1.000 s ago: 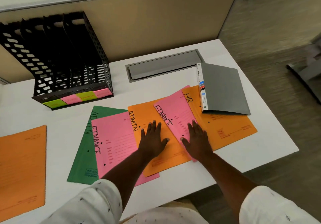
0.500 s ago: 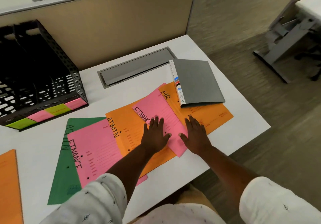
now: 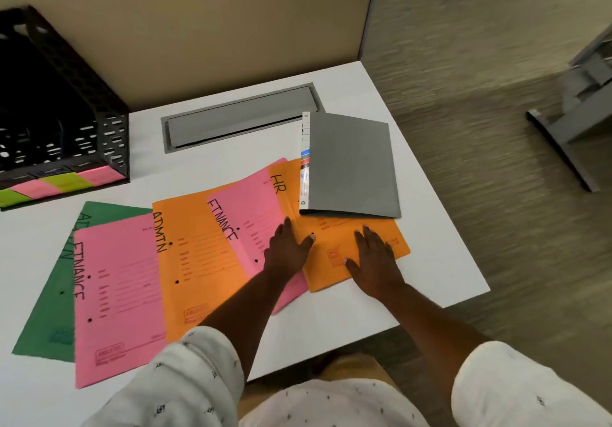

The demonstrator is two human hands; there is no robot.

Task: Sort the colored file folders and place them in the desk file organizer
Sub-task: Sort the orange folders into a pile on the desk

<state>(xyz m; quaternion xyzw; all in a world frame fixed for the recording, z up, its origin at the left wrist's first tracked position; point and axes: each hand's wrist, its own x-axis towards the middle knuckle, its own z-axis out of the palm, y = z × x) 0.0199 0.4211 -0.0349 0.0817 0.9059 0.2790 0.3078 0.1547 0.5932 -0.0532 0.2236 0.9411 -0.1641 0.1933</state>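
Sorting stage: left hand lay flat on the pink folder, right hand flat on the HR folder, neither gripping. Next, probably freeing one folder for the far-left organizer.

White desk, beige partition, striped brown carpet.

Folders under my hands are thin matt card — pink FINANCE folder, orange HR folder, orange ADMIN folder, green folder, all dull, no sheen. Grey binder looks like smooth matt board with a glossy printed spine label. File organizer — black perforated metal. Bench is smooth white laminate, slight sheen. My sleeves are soft printed cloth.
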